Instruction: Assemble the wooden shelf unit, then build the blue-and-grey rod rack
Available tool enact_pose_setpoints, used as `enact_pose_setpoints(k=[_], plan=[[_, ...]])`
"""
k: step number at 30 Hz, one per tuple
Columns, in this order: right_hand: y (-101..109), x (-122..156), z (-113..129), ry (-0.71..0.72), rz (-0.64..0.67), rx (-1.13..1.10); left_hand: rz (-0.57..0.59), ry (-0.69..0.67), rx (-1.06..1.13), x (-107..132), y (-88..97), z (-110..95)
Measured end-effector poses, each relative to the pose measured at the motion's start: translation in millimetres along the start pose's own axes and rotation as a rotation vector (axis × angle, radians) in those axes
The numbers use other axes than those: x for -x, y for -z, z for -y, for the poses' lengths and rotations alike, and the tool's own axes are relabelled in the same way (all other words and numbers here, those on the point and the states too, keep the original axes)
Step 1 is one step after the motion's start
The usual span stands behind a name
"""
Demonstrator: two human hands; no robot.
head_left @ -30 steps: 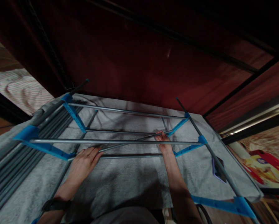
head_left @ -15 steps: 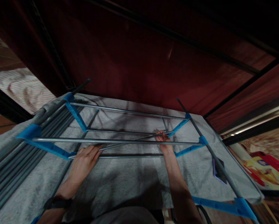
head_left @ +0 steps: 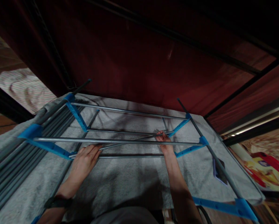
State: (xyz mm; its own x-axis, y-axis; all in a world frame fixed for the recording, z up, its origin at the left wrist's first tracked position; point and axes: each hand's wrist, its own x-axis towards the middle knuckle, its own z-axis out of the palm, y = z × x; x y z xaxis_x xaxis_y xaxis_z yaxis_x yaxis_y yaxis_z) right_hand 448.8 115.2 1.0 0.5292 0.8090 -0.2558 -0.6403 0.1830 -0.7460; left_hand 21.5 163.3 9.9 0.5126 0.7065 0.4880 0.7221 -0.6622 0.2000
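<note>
A slim grey metal tube (head_left: 120, 144) runs at a slant inside a rack frame made of tubes and blue plastic brackets. My left hand (head_left: 86, 158) is closed over its near left part, beside the lower left end of a blue bracket (head_left: 52, 148). Toward its far right end, the fingers of my right hand (head_left: 164, 139) are wrapped around it, close to another blue bracket (head_left: 179, 126). A front crossbar (head_left: 120, 141) passes over the slanted tube and my right wrist. My left fingertips are partly hidden.
Several loose grey tubes (head_left: 20, 168) lie on the left side of the grey blanket (head_left: 127, 177). A phone (head_left: 220, 172) rests beneath the right side tube. Dark red fabric (head_left: 139, 68) hangs behind the rack. A red and yellow package (head_left: 267, 171) is at the far right.
</note>
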Motion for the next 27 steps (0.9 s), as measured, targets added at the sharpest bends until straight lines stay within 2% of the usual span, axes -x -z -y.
enact_pose_setpoints(k=[27], plan=[[-11, 5, 8, -0.030, -0.024, 0.036, 0.044, 0.003, -0.049, 2, -2.2, 0]])
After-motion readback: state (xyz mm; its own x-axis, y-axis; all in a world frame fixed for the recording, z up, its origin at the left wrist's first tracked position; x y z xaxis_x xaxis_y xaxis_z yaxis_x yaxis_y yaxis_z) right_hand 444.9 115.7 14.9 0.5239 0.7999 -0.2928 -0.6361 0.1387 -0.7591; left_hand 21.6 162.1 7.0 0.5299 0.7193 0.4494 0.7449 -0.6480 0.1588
